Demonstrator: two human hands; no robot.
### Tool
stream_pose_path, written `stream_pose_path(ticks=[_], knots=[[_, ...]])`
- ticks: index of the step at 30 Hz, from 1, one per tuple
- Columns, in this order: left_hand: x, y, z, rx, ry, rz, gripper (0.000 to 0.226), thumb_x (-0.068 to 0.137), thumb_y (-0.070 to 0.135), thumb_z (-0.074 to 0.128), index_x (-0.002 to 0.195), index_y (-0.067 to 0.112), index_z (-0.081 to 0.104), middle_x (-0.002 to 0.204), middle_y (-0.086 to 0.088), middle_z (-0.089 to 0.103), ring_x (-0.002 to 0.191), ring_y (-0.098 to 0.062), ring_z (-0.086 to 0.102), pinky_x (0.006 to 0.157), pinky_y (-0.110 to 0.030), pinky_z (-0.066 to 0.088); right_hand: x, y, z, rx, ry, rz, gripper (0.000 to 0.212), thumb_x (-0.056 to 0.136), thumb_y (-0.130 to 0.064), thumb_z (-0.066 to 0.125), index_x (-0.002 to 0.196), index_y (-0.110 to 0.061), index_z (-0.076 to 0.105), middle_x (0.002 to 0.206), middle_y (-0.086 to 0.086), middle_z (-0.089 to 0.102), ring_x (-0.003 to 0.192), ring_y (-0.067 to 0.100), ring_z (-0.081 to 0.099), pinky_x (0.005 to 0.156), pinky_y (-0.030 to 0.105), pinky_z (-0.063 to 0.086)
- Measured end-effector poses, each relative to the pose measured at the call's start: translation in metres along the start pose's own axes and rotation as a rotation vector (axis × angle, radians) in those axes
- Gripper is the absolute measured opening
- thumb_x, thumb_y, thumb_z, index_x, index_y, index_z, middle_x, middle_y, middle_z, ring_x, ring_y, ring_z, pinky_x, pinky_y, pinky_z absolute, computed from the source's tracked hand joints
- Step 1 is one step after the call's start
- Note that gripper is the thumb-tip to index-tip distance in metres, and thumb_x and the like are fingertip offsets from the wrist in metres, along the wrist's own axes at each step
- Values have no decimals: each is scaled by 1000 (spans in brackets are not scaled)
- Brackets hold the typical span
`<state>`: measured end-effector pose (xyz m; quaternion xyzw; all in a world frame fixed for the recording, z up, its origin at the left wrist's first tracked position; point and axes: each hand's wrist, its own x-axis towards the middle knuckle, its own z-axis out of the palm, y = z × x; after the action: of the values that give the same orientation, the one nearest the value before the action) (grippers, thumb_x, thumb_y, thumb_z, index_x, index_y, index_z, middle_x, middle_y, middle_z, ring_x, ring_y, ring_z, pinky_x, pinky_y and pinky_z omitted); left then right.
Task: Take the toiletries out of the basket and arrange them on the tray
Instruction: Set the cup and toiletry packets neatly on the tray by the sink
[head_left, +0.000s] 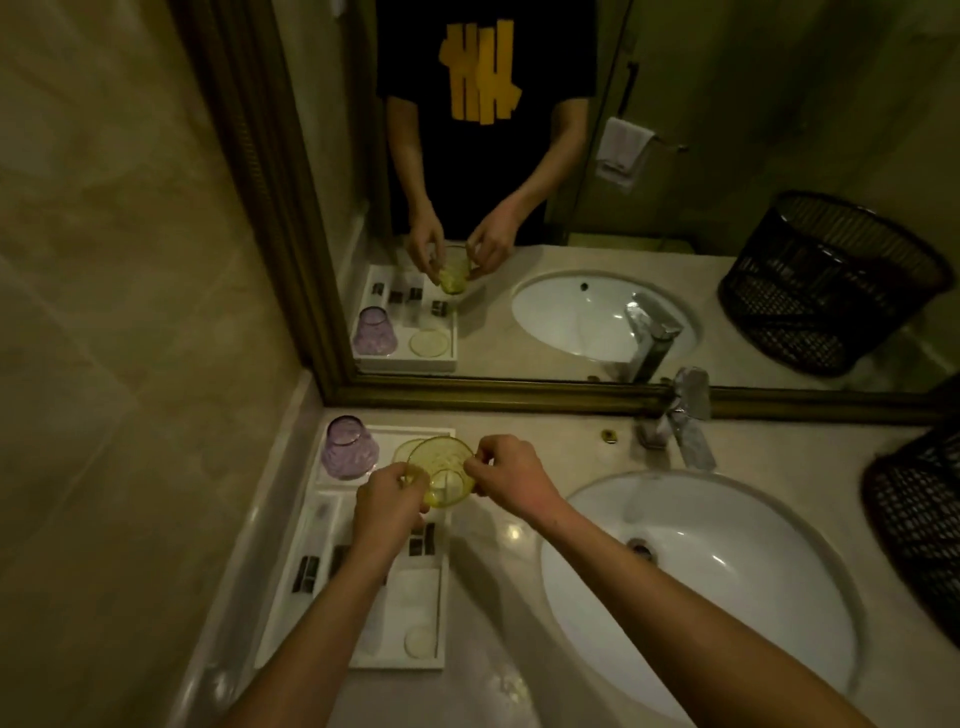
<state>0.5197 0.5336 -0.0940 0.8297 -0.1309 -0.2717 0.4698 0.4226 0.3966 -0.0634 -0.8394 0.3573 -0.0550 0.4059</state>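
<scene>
Together pinching a yellow glass (440, 472) by opposite sides of its rim: left hand (388, 503) and right hand (511, 474), fingers closed on it. Held tilted (mouth toward the camera) above the white tray (358, 660), near its far end. Purple glass (347, 447) upside down in the tray's far-left corner. Dark basket (917, 525) at the counter's right edge, beyond the sink (717, 577).

Yellow glass (441, 475) tilted above white tray (332, 525) (purple glass (347, 447) inverted).
</scene>
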Motion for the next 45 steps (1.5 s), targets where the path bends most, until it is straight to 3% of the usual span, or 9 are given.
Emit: stream_pose_path(ticks=[6,9,12,15,17,23,26,32,45], knots=[[-4,9,7,30,-20,23,23,96,15,55,111,8,71,83,-21,74,66,-32,70,53,-26,50,-3,20,-5,70,5,-8,21,88,-22,66,80,-2,69,74,9,76,72,20,77,78,51,64],[-6,8,6,42,-5,22,26,97,12,52,114,8,70,86,-21,74,68,-34,71,52,-26,49,-1,29,-4,266,-68,34,32,93,-40,66,89,-9,71,82,4,76,69,8,77,76,42,67],[-7,6,0,29,10,35,28,97,9,51,118,9,69,98,-19,74,64,-28,71,44,-20,47,5,35,-5,556,-213,287,56,93,-64,59,113,-12,67,106,12,75,85,24,80,78,39,67],[-8,3,-5,-8,0,81,27,96,6,53,115,9,71,96,-19,73,62,-21,67,41,-12,46,11,35,-3,706,-507,560,76,87,-75,57,126,-10,61,105,18,78,90,31,79,73,38,65],[-8,-1,-7,-21,-19,124,25,96,6,55,114,10,72,98,-17,73,70,-19,66,44,-10,46,15,31,2,750,-642,590,82,82,-78,60,131,-12,61,105,17,79,89,28,78,69,34,63],[-9,-20,-21,-140,-96,118,44,87,10,71,124,31,62,102,-3,73,92,-17,70,69,-24,55,35,27,8,663,-557,347,66,79,-62,78,124,-13,72,121,19,73,102,26,73,90,40,63],[-13,-38,-30,9,-43,79,52,82,9,76,130,21,60,108,-8,70,100,-23,67,84,-33,55,47,13,9,458,-372,130,53,87,-46,77,126,-13,65,122,14,69,105,25,71,93,45,63],[-36,-81,-34,453,15,180,48,90,12,65,137,13,56,137,-11,60,125,-27,56,105,-35,43,69,-15,33,-163,-65,-259,68,78,-25,87,136,-10,56,132,11,66,119,29,62,96,40,52],[-39,-111,-26,551,-36,297,54,86,6,65,138,12,54,142,-8,56,132,-24,50,110,-29,37,89,-17,65,-321,-83,-295,68,78,-15,84,138,-8,52,137,18,60,121,37,61,95,41,51]])
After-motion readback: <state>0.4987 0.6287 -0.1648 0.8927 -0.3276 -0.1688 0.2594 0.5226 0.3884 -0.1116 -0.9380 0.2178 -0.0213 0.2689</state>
